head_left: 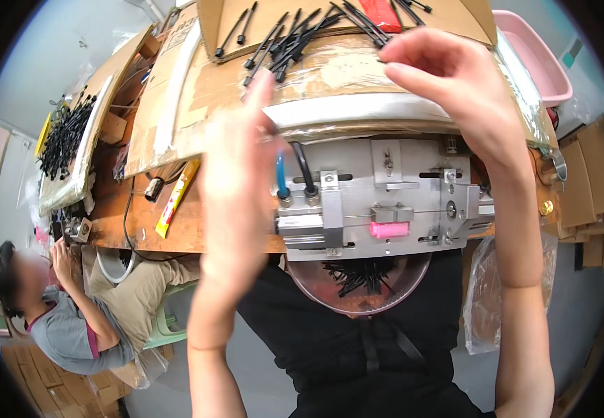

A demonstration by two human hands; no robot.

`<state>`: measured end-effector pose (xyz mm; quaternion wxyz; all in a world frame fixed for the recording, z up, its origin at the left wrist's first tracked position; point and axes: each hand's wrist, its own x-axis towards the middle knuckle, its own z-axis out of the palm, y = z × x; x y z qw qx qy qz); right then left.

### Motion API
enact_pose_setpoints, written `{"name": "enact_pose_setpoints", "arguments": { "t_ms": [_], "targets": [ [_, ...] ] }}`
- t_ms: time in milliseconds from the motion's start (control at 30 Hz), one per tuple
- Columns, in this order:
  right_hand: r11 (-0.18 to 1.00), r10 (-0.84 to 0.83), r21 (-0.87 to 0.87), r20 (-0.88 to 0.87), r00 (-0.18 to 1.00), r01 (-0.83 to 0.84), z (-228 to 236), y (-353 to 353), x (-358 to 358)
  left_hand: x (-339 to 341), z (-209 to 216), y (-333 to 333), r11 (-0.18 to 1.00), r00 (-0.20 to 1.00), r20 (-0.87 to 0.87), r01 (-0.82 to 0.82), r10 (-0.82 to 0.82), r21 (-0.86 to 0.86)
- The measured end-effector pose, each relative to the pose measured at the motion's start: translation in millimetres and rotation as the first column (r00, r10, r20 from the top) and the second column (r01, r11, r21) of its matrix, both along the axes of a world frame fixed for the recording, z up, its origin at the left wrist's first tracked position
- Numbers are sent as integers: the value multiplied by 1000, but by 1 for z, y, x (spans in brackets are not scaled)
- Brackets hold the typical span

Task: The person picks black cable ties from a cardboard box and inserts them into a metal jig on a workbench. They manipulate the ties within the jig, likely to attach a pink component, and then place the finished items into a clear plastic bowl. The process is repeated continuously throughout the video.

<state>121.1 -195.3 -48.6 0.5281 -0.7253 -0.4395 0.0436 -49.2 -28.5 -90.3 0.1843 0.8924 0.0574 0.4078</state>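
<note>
My left hand (236, 160) is smeared by motion, over the left end of the metal fixture (358, 157) and the cardboard edge; its grip is not readable. Beyond the fixture, my right hand (455, 76) hovers over the cardboard with thumb and forefinger bent to a near pinch. A small dark spot shows at those fingertips, too small to name. Right beside them lie thin black rods with capped ends (302, 38), spread on the cardboard tray (344, 70). On the fixture a pink block (390, 229) sits at the front, below a small metal clamp (392, 213).
Below the fixture, a clear bowl (309, 292) holds many black pieces. Blue and black hoses (281, 174) rise from its left. A yellow tube (176, 198) lies on the wooden table (239, 242). A pink basin (535, 59) stands far right. Another person (72, 313) sits at left.
</note>
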Motion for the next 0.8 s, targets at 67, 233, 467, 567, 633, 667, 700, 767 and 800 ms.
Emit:
{"name": "enact_pose_setpoints", "arguments": {
  "t_ms": [67,233,467,567,633,667,700,767,800],
  "targets": [
    [986,91,160,-257,962,-51,-4,-21,-14,-17,-14,-38,979,979,-97,188,-181,77],
    [947,255,305,-531,808,-99,-11,-51,-29,-20,-23,-82,947,963,-175,241,-205,214],
    [964,207,256,-573,793,-67,-12,-74,-36,-20,-20,-94,904,956,-199,272,-215,329],
    [979,144,199,-527,838,-43,-7,-78,-41,-21,-19,-96,893,953,-201,286,-227,347],
    [983,144,172,-541,829,-59,-8,-78,-42,-24,-19,-97,892,953,-204,284,-223,352],
    [986,138,155,-545,827,-62,-7,-80,-43,-24,-19,-97,894,955,-190,283,-229,347],
    [987,151,132,-523,839,-95,-6,-81,-44,-24,-18,-97,896,956,-176,282,-234,342],
    [984,176,81,-480,859,-156,-3,-85,-45,-25,-16,-96,899,948,-175,311,-267,308],
    [986,165,77,-487,857,-147,-1,-88,-44,-26,-15,-94,898,937,-187,339,-296,279]
  ]
}}
